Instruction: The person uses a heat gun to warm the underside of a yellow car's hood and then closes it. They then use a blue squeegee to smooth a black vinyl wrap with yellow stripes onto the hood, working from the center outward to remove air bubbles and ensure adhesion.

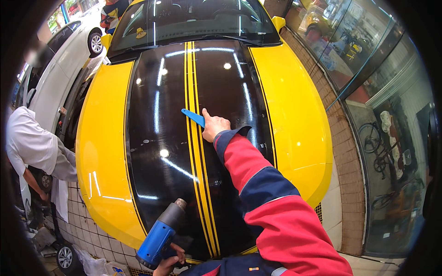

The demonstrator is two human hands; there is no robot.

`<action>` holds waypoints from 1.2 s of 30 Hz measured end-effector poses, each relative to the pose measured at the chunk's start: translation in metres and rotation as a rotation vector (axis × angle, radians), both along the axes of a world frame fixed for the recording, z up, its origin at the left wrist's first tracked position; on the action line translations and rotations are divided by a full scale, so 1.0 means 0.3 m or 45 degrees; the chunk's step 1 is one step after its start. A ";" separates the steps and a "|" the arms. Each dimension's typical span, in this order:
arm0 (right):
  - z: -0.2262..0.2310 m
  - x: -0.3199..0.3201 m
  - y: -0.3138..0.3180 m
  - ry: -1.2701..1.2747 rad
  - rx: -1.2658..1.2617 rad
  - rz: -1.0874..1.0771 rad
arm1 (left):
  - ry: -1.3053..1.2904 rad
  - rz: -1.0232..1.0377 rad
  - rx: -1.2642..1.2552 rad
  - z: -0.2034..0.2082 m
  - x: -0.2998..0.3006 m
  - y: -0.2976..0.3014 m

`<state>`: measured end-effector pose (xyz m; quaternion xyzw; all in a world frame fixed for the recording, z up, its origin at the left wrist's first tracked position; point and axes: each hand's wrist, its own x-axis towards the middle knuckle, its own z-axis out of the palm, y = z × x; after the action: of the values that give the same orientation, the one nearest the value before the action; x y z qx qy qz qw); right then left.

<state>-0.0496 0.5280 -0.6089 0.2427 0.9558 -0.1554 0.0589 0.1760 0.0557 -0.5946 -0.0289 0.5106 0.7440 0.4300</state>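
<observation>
Past a red-and-navy sleeve, the right hand holds a flat blue plastic stick poking left; left hand holds a blue-and-black heat gun.

- We stand in a car workshop.
- We see a yellow car and a white car side by side.
- We use a heat gun and scraper.

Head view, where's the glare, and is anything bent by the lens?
In the head view, white glare streaks and spots lie across the black hood panel; also there, the brick strip at right bows, likely from the fisheye, and the corners go black.
</observation>
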 end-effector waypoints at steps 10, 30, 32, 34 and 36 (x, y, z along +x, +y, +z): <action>-0.045 0.238 -0.098 -0.010 -0.023 0.016 | 0.102 0.023 0.110 0.000 0.084 -0.051; -0.010 0.573 0.149 0.994 -1.577 -0.533 | 0.141 0.230 0.447 0.025 0.127 -0.065; -0.040 0.475 0.186 1.115 -1.539 -0.551 | 0.131 0.301 0.517 0.046 0.082 -0.047; -0.069 0.371 0.230 1.204 -1.459 -0.550 | 0.175 0.318 0.546 0.063 0.032 -0.021; -0.092 0.260 0.273 1.261 -1.387 -0.594 | 0.195 0.344 0.573 0.077 -0.019 0.005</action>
<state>0.0285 0.6100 -0.6364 0.2769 0.5833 -0.7028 -0.2987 0.1703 0.0572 -0.5716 0.0559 0.3549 0.8895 0.2824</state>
